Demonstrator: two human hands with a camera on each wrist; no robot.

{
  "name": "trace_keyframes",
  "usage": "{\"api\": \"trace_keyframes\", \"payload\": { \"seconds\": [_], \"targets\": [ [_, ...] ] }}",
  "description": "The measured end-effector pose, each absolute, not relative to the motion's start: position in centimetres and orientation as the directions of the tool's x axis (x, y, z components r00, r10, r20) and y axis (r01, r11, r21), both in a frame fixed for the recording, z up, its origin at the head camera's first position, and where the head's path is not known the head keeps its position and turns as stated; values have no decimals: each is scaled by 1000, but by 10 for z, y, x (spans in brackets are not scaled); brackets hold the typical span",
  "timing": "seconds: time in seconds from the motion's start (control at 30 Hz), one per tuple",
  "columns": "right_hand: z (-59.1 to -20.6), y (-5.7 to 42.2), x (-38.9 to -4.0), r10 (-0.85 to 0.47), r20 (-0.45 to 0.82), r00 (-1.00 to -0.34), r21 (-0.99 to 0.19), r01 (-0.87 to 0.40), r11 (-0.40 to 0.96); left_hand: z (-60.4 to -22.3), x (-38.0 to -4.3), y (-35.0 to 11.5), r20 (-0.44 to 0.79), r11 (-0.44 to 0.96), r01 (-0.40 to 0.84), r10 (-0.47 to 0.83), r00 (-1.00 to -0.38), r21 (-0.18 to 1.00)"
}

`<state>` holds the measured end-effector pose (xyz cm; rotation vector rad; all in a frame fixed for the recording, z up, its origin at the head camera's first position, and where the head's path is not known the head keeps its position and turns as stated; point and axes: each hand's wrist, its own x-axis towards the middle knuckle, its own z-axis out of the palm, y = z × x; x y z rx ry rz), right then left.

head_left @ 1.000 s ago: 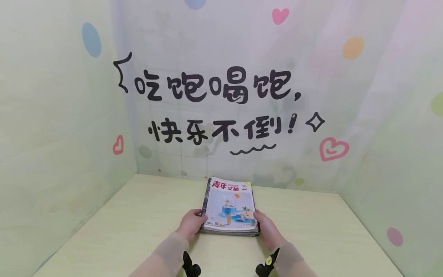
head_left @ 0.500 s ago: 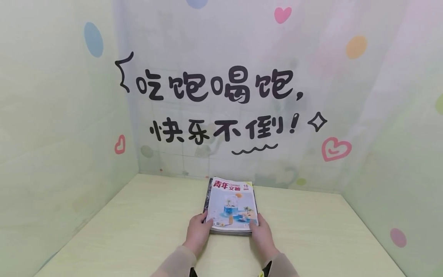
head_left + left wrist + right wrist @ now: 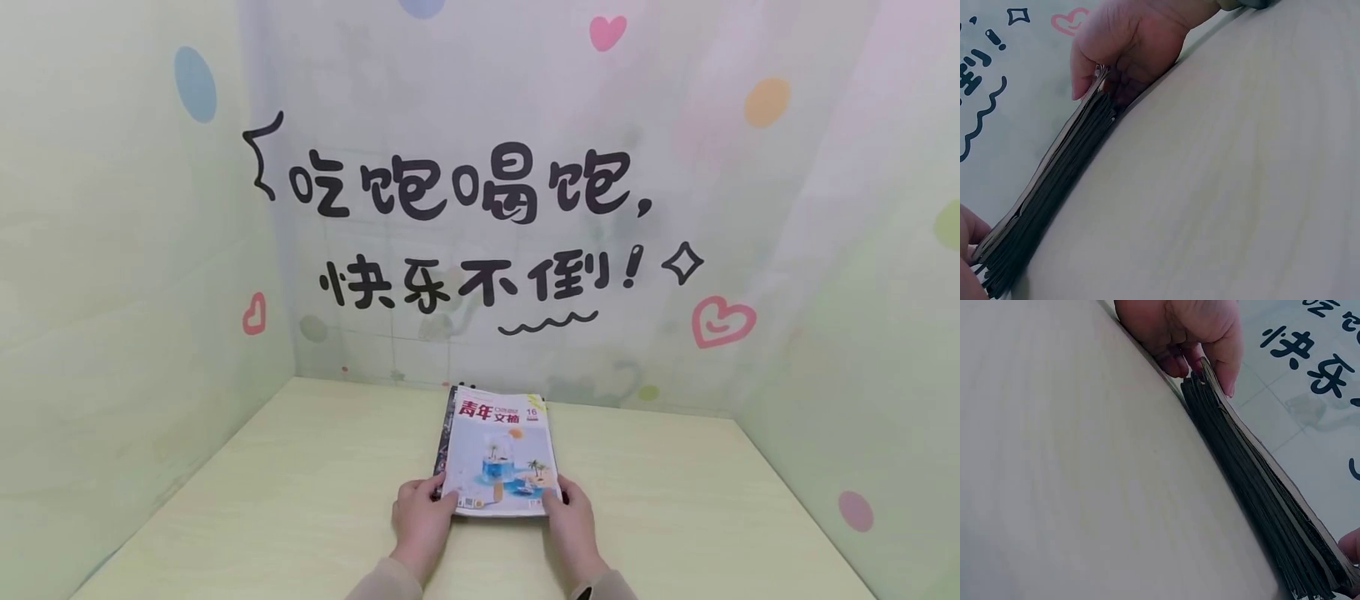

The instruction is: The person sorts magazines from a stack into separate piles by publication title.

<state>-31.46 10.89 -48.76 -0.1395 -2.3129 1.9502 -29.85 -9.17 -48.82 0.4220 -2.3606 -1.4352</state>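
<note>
L hand point(image 3: 422, 523), R hand point(image 3: 573, 527) grip rect., layered paper mag stack point(image 3: 483, 442).

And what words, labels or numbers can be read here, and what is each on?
"吃饱喝饱," on the back wall, upper line.
"快乐不倒!" on the back wall, lower line.
"青年文摘" as title of the top magazine.
"16" on the top magazine, upper right.
Too small or blurred: the top magazine's other print, including beside the title.

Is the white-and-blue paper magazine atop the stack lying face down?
No, the white-and-blue paper magazine faces up in the head view, showing its red printed title and palm-tree picture.
</note>
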Motion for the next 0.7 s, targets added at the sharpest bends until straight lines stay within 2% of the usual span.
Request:
{"api": "trace_keyframes", "payload": {
  "seconds": [0.23, 0.4, 0.53, 0.7],
  "targets": [
    [-487, 108, -305, 229, 47, -972, -985, -7, 175, -488, -286, -93, 146, 502, -87, -407, -902, 861],
    [-487, 109, -299, 297, 71, -952, -974, -1, 227, -489, -283, -97, 157, 497, -34, -337, -928, 867],
    [-485, 111, -295, 283, 73, -956, -972, -5, 236, -489, -280, -99, 154, 443, 7, -298, -942, 897],
    [-486, 116, -289, 230, 15, -973, -978, 34, 206, -491, -276, -97, 85, 252, 16, -265, -960, 968]
  ]
}}
